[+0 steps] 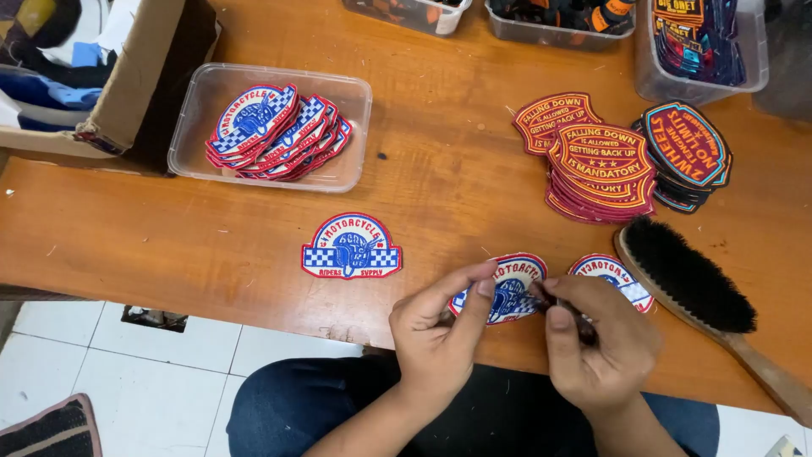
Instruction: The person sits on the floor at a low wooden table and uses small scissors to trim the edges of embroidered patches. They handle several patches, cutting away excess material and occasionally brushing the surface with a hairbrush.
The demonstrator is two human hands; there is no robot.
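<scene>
Two hands work one embroidered patch [506, 288] at the bench's [127, 237] near edge. Left hand [440, 334] pinches its lower side, thumb on top. Right hand [602, 343] is closed on a small dark tool, hard to identify, touching the patch's right edge. A slip there could nick the stitching or the left thumb; the wooden brush [694, 279] lies just beside.

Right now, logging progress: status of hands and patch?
Left hand pinches blue patch. Right hand works its edge, tool unclear. Brush alongside, nothing blocking.
</scene>
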